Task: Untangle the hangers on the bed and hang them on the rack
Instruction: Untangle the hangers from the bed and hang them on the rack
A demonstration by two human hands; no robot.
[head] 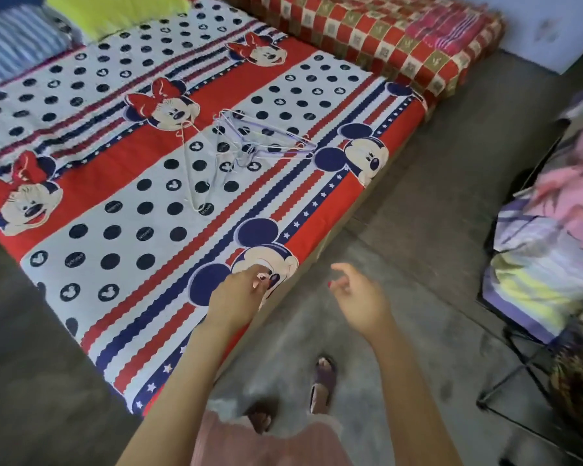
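Note:
A tangle of thin wire hangers (249,142) lies in the middle of the bed (91,183), which is covered with a red, white and blue cartoon-mouse sheet. One pale hanger (199,176) stretches out of the tangle toward the near side. My left hand (239,294) hovers over the bed's near corner with loosely curled fingers, holding nothing. My right hand (357,294) is raised beside it over the floor, fingers relaxed and empty. Both hands are well short of the hangers. A black metal rack (515,364) draped with clothes stands at the right edge.
A second mattress with a red checked cover (384,35) lies behind the bed. Pillows (115,11) sit at the bed's far left. Grey concrete floor (435,196) runs between the bed and the rack. My sandalled feet (320,381) stand near the bed's corner.

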